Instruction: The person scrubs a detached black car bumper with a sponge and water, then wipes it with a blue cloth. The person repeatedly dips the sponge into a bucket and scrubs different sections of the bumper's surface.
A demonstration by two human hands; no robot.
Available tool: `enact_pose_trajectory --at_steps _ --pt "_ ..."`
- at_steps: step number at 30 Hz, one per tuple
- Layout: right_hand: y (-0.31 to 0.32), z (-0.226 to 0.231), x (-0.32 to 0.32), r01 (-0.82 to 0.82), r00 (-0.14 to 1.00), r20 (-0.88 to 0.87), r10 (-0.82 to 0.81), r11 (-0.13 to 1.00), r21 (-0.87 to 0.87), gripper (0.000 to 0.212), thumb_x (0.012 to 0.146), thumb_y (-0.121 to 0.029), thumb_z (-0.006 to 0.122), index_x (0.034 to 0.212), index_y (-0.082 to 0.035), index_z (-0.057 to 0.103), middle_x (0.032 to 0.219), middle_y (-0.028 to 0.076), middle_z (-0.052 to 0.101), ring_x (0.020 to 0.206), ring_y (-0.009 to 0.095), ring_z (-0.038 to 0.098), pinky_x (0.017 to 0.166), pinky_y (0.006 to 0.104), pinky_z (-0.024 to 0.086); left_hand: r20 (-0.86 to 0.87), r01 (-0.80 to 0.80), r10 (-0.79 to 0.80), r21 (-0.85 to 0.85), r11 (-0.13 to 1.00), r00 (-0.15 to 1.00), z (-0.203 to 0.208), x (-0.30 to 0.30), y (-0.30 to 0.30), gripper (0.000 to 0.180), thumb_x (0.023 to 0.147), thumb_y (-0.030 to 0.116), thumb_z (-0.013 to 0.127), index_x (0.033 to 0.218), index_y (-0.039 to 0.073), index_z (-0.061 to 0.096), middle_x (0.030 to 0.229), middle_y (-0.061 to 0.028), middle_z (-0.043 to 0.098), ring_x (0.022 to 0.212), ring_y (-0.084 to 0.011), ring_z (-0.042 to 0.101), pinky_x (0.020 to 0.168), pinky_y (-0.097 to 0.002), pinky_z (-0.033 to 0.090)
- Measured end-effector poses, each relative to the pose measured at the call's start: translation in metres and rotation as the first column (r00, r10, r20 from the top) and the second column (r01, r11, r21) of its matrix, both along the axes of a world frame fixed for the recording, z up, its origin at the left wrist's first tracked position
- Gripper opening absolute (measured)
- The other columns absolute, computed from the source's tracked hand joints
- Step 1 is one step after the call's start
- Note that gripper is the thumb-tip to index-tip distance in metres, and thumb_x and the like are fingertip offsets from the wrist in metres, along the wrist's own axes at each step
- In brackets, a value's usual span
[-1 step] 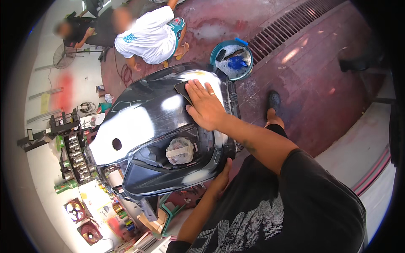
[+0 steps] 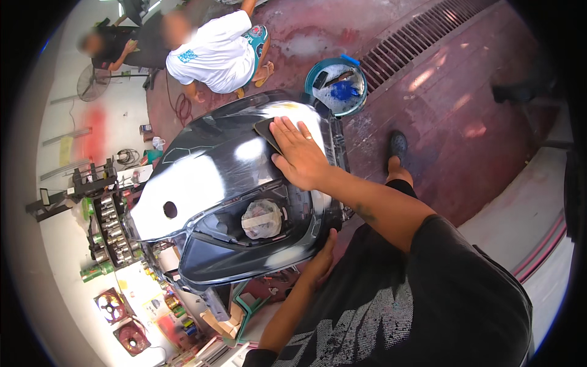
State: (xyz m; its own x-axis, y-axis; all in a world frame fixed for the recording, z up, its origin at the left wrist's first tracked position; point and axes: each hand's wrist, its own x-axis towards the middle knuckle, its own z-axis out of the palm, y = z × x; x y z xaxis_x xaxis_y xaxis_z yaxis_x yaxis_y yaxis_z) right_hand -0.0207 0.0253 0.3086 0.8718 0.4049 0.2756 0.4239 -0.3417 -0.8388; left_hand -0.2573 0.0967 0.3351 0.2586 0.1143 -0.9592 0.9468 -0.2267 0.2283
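In front of me stands a car bumper [image 2: 226,156], black with pale grey sanded patches and a round hole at its left end. My right hand [image 2: 299,156] lies with extended fingers on a thin dark sanding pad [image 2: 265,132], pressing it flat against the upper surface. A ring shows on one finger. Lower down, my left hand [image 2: 322,260] holds the near edge of the bumper; its thumb is visible and the other fingers are hidden. A crumpled clear plastic wrap [image 2: 262,219] covers something in the bumper's opening.
A teal bucket [image 2: 335,87] of sudsy water holds a blue cloth beyond the bumper. A person in a white shirt [image 2: 211,52] crouches at upper left, another person [image 2: 110,46] behind. Left are a pedestal fan [image 2: 94,82] and a can rack [image 2: 110,229]. A floor grate [image 2: 422,43] runs upper right.
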Motion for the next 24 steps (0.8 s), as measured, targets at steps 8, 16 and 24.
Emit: enact_pose_trajectory --at_steps 8,16,24 --pt "-0.004 -0.007 -0.017 0.02 0.999 0.04 -0.02 1.0 -0.002 0.083 0.097 -0.031 0.055 0.164 0.01 0.029 0.172 0.032 0.029 0.165 0.042 0.019 0.133 0.0602 0.011 0.032 -0.026 0.027 -0.058 0.998 0.999 0.012 0.005 -0.01 0.114 0.103 0.084 0.035 0.171 -0.005 0.014 0.181 -0.019 0.009 0.168 -0.0286 0.007 0.134 -0.0376 0.008" --pt "-0.016 -0.002 -0.03 -0.06 0.998 0.012 0.06 0.998 0.005 0.084 0.096 -0.029 0.055 0.165 0.01 0.027 0.174 0.029 0.027 0.166 0.04 0.019 0.131 0.0629 0.009 0.086 0.012 -0.009 -0.033 0.999 0.996 0.004 0.001 -0.007 0.116 0.102 0.085 0.036 0.169 -0.008 0.018 0.18 -0.0213 0.012 0.167 -0.0294 0.01 0.133 -0.0366 0.01" --pt "-0.022 -0.009 -0.064 -0.114 0.993 0.012 0.116 0.989 -0.093 0.084 0.099 -0.033 0.054 0.165 0.011 0.026 0.171 0.032 0.03 0.165 0.044 0.019 0.131 0.063 0.012 0.094 -0.015 0.02 -0.055 0.998 0.995 -0.007 -0.009 -0.001 0.117 0.102 0.086 0.035 0.17 -0.007 0.017 0.181 -0.0205 0.01 0.168 -0.0305 0.006 0.134 -0.0375 0.009"
